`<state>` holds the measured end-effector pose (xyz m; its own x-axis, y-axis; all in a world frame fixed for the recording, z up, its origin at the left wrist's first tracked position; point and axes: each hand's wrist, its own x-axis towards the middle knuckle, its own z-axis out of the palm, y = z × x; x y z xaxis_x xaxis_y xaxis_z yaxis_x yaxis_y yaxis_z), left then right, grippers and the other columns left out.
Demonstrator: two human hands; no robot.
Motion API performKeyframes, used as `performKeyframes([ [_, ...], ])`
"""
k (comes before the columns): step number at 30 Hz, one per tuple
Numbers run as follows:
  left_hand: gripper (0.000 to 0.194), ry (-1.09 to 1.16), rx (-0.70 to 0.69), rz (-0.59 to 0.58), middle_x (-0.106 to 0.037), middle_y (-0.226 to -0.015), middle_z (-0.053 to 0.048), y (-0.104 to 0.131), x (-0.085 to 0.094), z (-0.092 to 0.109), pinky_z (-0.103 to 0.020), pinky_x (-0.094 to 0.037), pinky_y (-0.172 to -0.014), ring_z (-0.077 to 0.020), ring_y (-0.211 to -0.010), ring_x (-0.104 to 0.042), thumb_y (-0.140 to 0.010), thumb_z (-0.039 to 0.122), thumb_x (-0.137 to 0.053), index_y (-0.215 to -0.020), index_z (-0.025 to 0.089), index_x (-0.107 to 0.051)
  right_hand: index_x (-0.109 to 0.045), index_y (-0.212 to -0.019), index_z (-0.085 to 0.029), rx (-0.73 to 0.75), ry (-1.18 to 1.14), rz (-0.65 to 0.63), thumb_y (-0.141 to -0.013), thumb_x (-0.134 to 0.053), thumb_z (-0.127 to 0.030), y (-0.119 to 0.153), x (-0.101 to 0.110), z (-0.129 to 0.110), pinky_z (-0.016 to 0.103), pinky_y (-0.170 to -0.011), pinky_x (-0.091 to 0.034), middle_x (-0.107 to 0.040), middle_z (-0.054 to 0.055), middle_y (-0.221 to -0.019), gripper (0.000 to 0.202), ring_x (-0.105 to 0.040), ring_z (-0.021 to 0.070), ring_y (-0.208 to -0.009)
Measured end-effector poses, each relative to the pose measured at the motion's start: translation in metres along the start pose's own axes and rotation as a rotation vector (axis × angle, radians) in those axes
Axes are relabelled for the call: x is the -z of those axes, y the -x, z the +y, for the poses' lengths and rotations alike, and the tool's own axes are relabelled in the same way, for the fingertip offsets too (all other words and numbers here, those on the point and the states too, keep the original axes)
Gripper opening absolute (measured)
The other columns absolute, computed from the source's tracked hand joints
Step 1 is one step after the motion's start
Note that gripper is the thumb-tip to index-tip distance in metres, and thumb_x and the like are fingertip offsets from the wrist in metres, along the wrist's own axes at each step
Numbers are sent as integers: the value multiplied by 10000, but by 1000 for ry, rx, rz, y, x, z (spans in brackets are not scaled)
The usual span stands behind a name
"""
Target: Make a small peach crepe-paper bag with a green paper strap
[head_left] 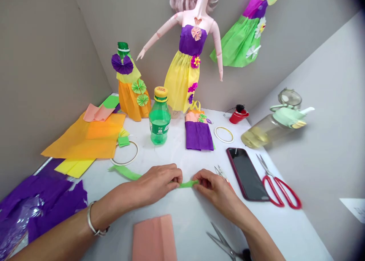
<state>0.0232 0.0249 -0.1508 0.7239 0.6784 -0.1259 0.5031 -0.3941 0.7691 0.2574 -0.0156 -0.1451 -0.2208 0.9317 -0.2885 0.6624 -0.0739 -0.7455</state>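
Note:
A narrow green crepe paper strip (127,172) stretches between my two hands above the white table. My left hand (162,179), with a silver bangle at the wrist, pinches it partway along, and its loose end trails off to the left. At the right end of the strip, my right hand (212,185) grips it between thumb and fingers. Folded pink paper (154,238) lies below my hands. Dark-handled scissors (224,242) rest partly under my right forearm, and small red-handled snips (222,173) lie just beyond that hand.
A green bottle (159,122) stands ahead, near a doll (194,44) in a paper dress. On the right are a phone (248,175), red scissors (281,188) and a drinking bottle (273,126). Orange paper (85,139) and a tape roll (136,154) lie left.

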Motion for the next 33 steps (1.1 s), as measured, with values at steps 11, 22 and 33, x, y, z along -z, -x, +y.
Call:
performKeyframes([
  [11, 70, -160, -2, 97, -578, -830, 39, -2, -8, 0, -246, -362, -665, -135, -759, -534, -881, 182, -579, -833, 221, -546, -618, -811, -223, 127, 153, 57, -879, -549, -181, -4, -4, 2, 264, -640, -369, -577, -7, -816, 106, -512, 136, -702],
  [22, 130, -198, -40, 208, -578, -908, 5, 3, -23, -2, -303, -379, -743, -172, -832, -501, -866, 118, -615, -913, 205, -531, -650, -853, -225, 180, 47, -26, -864, -546, -126, -4, 5, 4, 268, -738, -399, -605, -1, -883, 144, -551, 146, -820],
  [33, 166, -291, -218, 249, -592, -860, -13, 8, -27, -5, -301, -375, -742, -163, -799, -496, -977, 158, -478, -842, 187, -571, -677, -829, -220, 182, -27, -59, -869, -547, -137, -4, 8, 8, 251, -654, -399, -601, 3, -882, 159, -534, 123, -731],
])
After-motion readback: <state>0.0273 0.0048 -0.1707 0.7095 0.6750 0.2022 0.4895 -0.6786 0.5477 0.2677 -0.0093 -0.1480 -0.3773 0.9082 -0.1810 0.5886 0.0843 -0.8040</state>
